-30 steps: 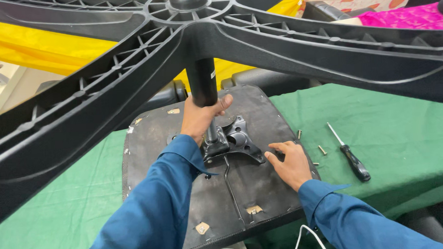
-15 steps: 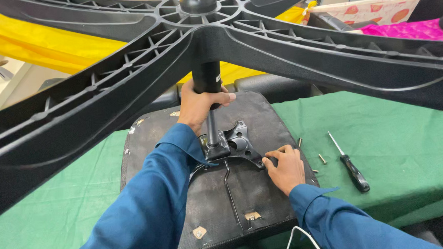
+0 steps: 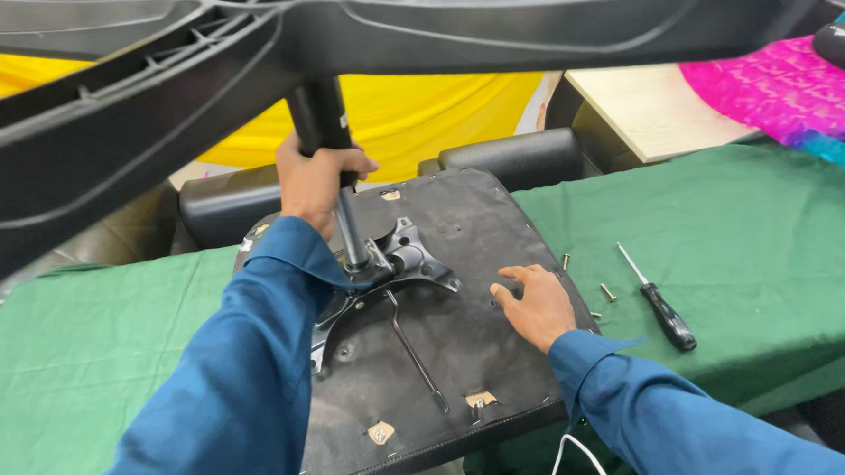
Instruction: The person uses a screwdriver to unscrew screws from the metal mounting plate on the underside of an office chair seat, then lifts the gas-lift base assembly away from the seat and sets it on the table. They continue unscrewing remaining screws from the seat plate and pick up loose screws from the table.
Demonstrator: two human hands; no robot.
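1. The left hand (image 3: 314, 180) has its fingers closed around the black column (image 3: 323, 128) of an upturned chair; the column stands nearly upright and runs down into the metal plate (image 3: 391, 267) fixed to the underside of the seat (image 3: 447, 360).
2. The right hand (image 3: 537, 306) lies flat on the seat's black underside, fingers spread and open, holding nothing; it rests just right of the metal plate, near the seat's right edge.
3. The star-shaped chair base (image 3: 413, 29) sits at the column's top and fills the upper part of the view; its black ribbed spokes reach out to both sides.
4. The seat lies upside down on a worktop covered with a green cloth (image 3: 754, 223); a thin lever (image 3: 413, 347) runs from the plate towards the seat's near edge.
5. A screwdriver (image 3: 661, 300) with a black handle lies on the cloth, right of the right hand; a few loose screws (image 3: 607, 293) lie between it and the seat.
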